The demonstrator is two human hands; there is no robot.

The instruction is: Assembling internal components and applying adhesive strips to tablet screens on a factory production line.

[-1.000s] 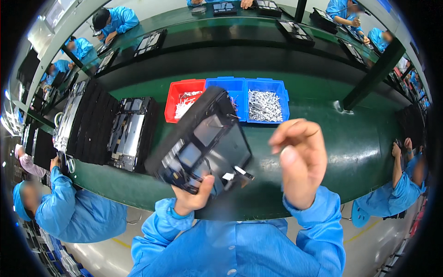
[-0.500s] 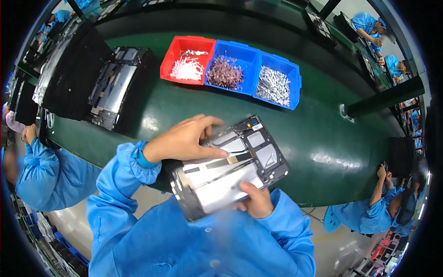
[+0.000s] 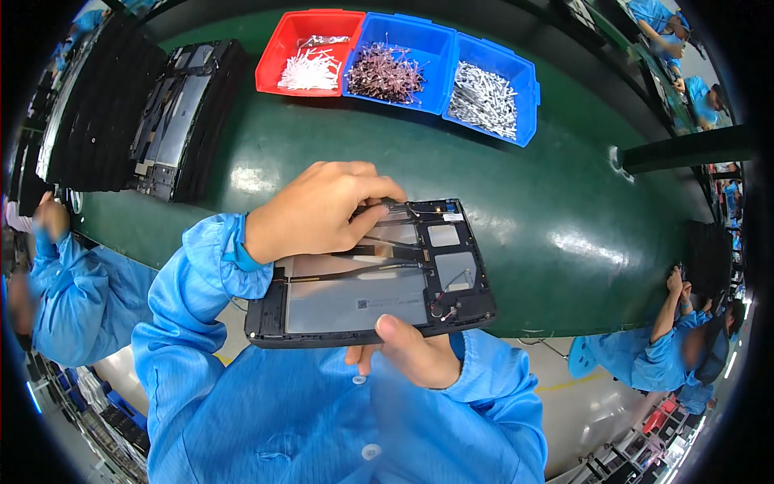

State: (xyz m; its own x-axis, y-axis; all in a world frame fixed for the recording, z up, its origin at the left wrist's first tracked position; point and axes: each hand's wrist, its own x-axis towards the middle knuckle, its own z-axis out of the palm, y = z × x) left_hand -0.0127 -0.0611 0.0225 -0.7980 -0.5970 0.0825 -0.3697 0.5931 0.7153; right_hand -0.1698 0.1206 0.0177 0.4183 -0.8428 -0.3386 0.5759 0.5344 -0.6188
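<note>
— What is seen at the centre of the frame?

— An opened tablet-like device (image 3: 371, 278), black-framed with a grey plate and thin cables inside, is held flat just above the near edge of the green bench (image 3: 516, 202), slightly below the middle of the picture.

— How is it gripped?

— It is supported from underneath by the right hand (image 3: 407, 355) at the lower centre; the thumb is laid on the near rim, and the fingers are closed on the frame from below. The left hand (image 3: 310, 211) is laid over the upper left part of the device, its fingers (image 3: 375, 194) drawn narrow and pinched at a thin cable near the top edge. Whether anything small is held between the fingertips cannot be told.

— And what is set around it?

— At the top of the frame three bins are lined up side by side: a red bin (image 3: 302, 52) with white pieces, a blue bin (image 3: 395, 64) with dark pieces, and a second blue bin (image 3: 492, 89) with silvery pieces. At the upper left, a stack of similar devices (image 3: 173, 121) is laid on the bench. People in blue coats are seen at the left and right edges.
</note>
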